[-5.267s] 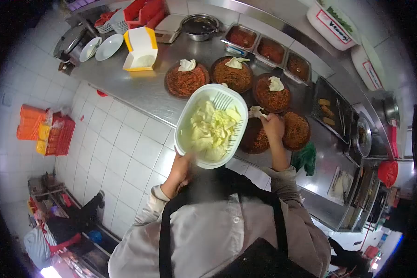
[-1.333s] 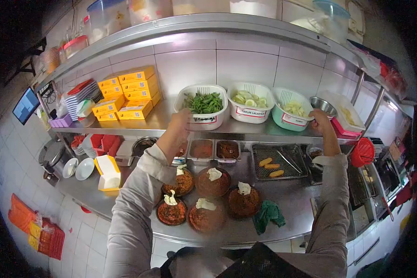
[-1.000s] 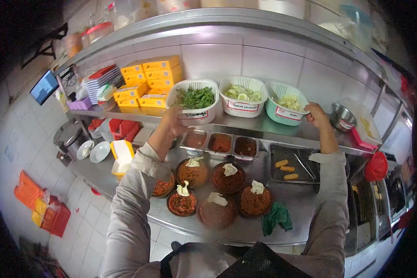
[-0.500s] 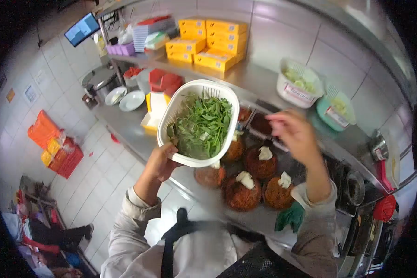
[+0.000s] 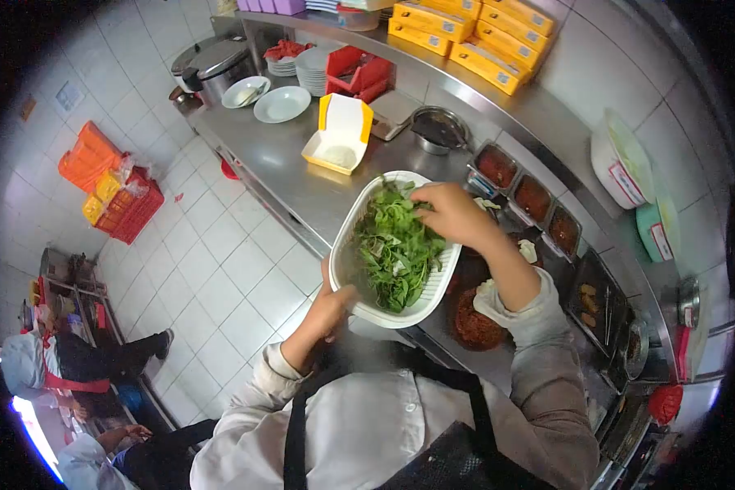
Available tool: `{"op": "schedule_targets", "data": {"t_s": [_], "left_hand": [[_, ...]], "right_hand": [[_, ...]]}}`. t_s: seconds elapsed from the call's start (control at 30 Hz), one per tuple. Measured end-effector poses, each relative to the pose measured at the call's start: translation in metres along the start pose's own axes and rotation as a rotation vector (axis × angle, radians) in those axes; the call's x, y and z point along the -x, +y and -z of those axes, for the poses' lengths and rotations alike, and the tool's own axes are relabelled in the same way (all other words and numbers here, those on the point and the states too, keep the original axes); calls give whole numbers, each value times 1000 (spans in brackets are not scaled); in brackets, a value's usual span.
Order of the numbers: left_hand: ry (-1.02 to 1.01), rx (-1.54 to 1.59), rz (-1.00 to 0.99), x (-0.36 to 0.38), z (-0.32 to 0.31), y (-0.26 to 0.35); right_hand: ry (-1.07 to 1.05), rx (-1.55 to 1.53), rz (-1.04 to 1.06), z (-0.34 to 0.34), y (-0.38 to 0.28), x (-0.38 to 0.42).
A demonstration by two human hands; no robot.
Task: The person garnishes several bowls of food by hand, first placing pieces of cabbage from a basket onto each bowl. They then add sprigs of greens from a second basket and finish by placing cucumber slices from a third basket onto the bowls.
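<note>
My left hand (image 5: pixel 332 304) holds a white plastic basket (image 5: pixel 353 225) by its near rim, raised above the counter's front edge. The basket is full of green leaves (image 5: pixel 394 249). My right hand (image 5: pixel 451 213) reaches into the basket from the right, with its fingers pinched on some of the leaves. Below my right forearm, dark round plates of reddish noodles (image 5: pixel 474 322) with pale cabbage pieces (image 5: pixel 527 250) stand on the steel counter (image 5: pixel 286 167), mostly hidden by the basket and my arm.
An open yellow box (image 5: pixel 339 140), white bowls (image 5: pixel 279 104), a rice cooker (image 5: pixel 208 59), sauce trays (image 5: pixel 534 197) and a tray of fried pieces (image 5: pixel 590 297) sit on the counter. Yellow boxes (image 5: pixel 474 28) and two tubs (image 5: pixel 625 163) are on the shelf. Two people (image 5: pixel 65 367) crouch on the floor at lower left.
My left hand took the basket of greens off the shelf and brought it down in front of me. My right hand left the shelf and moved into the basket onto the leaves.
</note>
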State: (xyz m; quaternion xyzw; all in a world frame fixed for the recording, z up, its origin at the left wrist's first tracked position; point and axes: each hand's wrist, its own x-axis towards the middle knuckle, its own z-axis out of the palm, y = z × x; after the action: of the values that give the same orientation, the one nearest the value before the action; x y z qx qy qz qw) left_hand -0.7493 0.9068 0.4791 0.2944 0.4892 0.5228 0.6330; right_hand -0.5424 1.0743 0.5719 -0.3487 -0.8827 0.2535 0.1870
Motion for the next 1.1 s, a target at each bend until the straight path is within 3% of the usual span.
{"op": "schedule_targets", "data": {"t_s": [0.17,0.23,0.27,0.3,0.4,0.43,0.5,0.53,0.57,0.63,0.7,0.77,0.83,0.93,1.0,1.1], "left_hand": [[-60,23,-56,-22,41,11],[-68,0,-2,-29,53,24],[-74,3,6,-34,60,29],[-89,-9,24,-38,67,33],[-116,-34,55,-49,89,40],[-122,-48,54,-54,94,41],[-135,-43,102,-56,100,51],[-140,-39,138,-58,101,54],[-151,-43,151,-60,105,52],[-188,-76,38,-71,112,43],[-204,-56,27,-79,116,39],[-209,-29,18,-81,114,41],[-138,-48,127,-79,107,53],[-148,-50,47,-85,113,40],[-159,-31,24,-88,113,39],[-156,-26,36,-90,111,47]], "right_hand": [[-12,-150,-46,-14,-19,-27],[-205,-85,-68,-21,-25,-36],[-288,-60,-185,-21,-30,-42],[-291,-61,-197,-25,-27,-44],[-239,-755,-253,-30,-20,-41],[-233,-753,-263,-33,-23,-44],[30,-547,-527,-40,-30,-47],[46,-135,-275,-52,-14,-47],[50,-139,-292,-57,-17,-46],[-79,261,-195,-71,-27,-49],[-85,208,-319,-80,-36,-57],[-32,493,-273,-94,-31,-56],[-37,470,-253,-100,-26,-59],[126,300,-212,-102,-31,-64],[102,478,-147,-105,-36,-66],[57,467,-138,-106,-32,-72]]}}
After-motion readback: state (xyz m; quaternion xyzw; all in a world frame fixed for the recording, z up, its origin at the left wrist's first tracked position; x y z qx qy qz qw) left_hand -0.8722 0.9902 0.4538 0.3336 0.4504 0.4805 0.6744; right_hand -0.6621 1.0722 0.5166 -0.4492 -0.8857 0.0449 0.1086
